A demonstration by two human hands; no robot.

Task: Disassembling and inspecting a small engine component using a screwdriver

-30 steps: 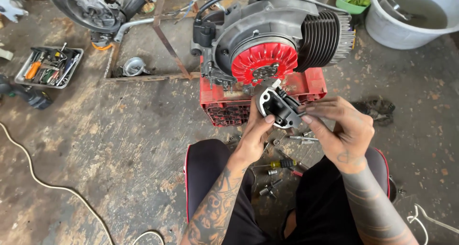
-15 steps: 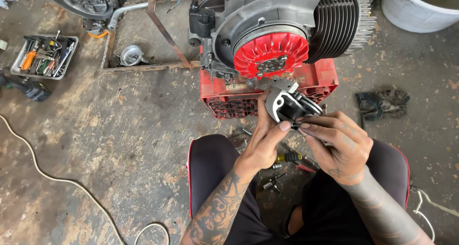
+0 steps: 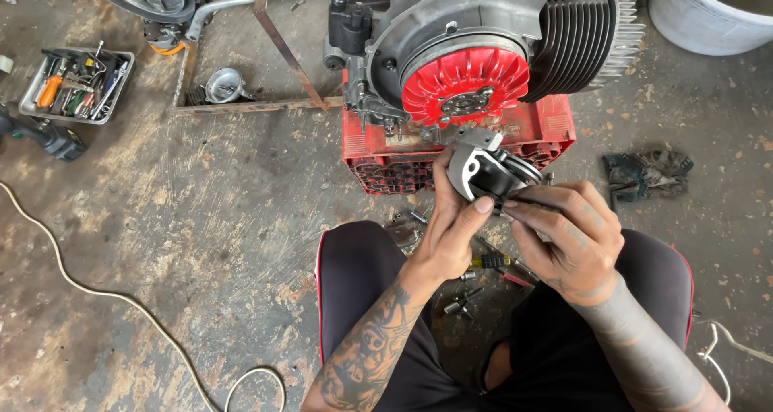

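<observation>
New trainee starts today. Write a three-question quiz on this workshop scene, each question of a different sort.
1. True or false: the left hand and the right hand both grip the small grey metal part.
2. The engine rests on: A) a red crate, B) a white bucket, C) a tool tray.
3. Fill in: the engine's round finned fan is coloured ____.

Key: 1 true; 2 A; 3 red.
</observation>
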